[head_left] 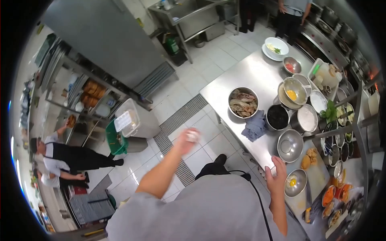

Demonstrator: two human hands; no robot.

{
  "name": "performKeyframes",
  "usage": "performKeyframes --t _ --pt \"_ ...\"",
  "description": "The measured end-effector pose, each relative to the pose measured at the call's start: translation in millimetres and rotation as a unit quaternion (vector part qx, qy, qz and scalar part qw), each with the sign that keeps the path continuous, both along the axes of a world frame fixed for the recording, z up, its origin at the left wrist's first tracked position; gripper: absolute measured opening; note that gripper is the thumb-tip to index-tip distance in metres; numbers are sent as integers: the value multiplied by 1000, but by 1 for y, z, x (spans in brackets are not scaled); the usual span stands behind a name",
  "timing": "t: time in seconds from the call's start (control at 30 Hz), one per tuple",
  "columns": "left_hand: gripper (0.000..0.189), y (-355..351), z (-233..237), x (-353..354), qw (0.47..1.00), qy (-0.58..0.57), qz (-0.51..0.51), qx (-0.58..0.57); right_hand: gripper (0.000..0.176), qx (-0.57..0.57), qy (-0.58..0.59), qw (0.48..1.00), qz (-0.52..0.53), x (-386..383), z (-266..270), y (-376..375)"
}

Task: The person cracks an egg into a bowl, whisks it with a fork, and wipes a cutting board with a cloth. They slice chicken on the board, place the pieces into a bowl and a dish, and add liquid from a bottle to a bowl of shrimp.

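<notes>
My left hand (185, 141) is stretched out over the tiled floor, away from the table, and somewhat blurred. Its fingers are closed around a white eggshell (193, 135). My right hand (276, 176) is at the near edge of the steel table (225, 94), thumb and fingers apart, holding nothing. Just right of it, a metal bowl (299, 188) contains a raw egg with a yellow yolk (292, 182). Beyond that hand stands a shiny metal bowl (290, 145). A knife (308, 201) with a yellow handle lies beside the egg bowl on a pale cutting board (317, 176).
A pot of shrimp (243, 102), a blue-grey cloth (255, 126) and several ingredient bowls occupy the table. To the left stand a green-lined bin (116, 140) and a plastic tub (138, 116). Co-workers (76, 154) stand at left; another person (293, 12) is beyond the table.
</notes>
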State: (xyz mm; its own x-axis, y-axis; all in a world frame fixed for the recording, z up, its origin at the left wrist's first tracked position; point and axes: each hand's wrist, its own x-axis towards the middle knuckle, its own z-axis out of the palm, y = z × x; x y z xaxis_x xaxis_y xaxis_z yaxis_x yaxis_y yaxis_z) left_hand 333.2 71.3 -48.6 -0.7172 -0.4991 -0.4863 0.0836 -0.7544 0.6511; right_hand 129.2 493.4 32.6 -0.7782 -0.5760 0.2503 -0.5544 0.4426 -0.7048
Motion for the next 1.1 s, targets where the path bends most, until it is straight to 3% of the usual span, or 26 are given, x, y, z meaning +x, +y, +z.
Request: performKeyframes --t 0.03,0.07,0.1,0.13,0.17,0.2,0.23,0.27,0.3,0.33,0.4,0.43,0.5,0.53,0.63,0.7,0.77,0.83,0.9,0.93,0.97,1.1 --pt "36 -64 -22 49 993 23 8 -113 44 -19 -35 999 -12 1 -8 -1" --pt "49 -122 -4 75 969 79 -46 -229 44 -16 -35 999 -22 1 -14 -4" --pt "65 -151 8 105 976 -27 205 61 44 -8 -34 998 -44 1 -18 -4" --pt "79 -180 13 124 964 -16 261 -48 44 0 -50 997 -59 1 -19 -3" --pt "81 -204 19 142 939 38 338 47 44 6 -65 995 -72 0 -19 -2" --pt "81 -228 8 172 933 49 356 -20 43 -5 -54 995 -80 -2 -17 -3" --pt "76 -207 32 158 887 -75 455 -31 42 -7 -49 995 -87 -5 -12 0" --pt "66 -290 -73 254 917 -53 387 -84 42 2 -39 992 -117 -7 -8 6" --pt "62 -243 -60 229 810 -296 484 -147 42 9 -44 991 -128 -9 -5 12" --pt "65 -246 -113 266 844 -300 408 -176 41 13 -51 990 -133 -14 -4 23" --pt "70 -182 -147 254 812 -323 486 10 39 7 -31 984 -177 -24 -10 50" --pt "52 -162 -171 229 785 -300 540 -34 37 -3 -15 979 -203 -31 -14 62" --pt "64 -78 -202 209 837 -409 358 60 34 -17 7 968 -249 -59 -14 96" --pt "64 -39 -210 193 839 -407 357 61 30 -32 26 957 -287 -79 -14 116" --pt "48 57 -212 115 871 -460 144 95 31 46 212 905 -367 -173 -6 174" --pt "51 97 -216 69 929 -365 -26 -59 38 129 258 879 -380 -241 -7 211" --pt "50 152 -153 -5 908 -338 -125 -212 44 176 259 874 -372 -287 -14 239" --pt "43 186 -124 -56 872 -278 -230 -332 57 194 30 945 -262 -313 -18 256" --pt "34 233 -84 -98 863 -155 -265 -401 62 138 -17 945 -294 -322 -6 257" --pt "31 258 -57 -117 868 -135 -281 -386 67 85 -62 940 -325 -324 -2 255" --pt "29 283 -35 -134 873 -116 -297 -370 70 25 -31 953 -301 -321 -6 256" --pt "27 353 -7 -182 811 -109 -423 -390 65 -5 -38 966 -257 -323 -44 264"
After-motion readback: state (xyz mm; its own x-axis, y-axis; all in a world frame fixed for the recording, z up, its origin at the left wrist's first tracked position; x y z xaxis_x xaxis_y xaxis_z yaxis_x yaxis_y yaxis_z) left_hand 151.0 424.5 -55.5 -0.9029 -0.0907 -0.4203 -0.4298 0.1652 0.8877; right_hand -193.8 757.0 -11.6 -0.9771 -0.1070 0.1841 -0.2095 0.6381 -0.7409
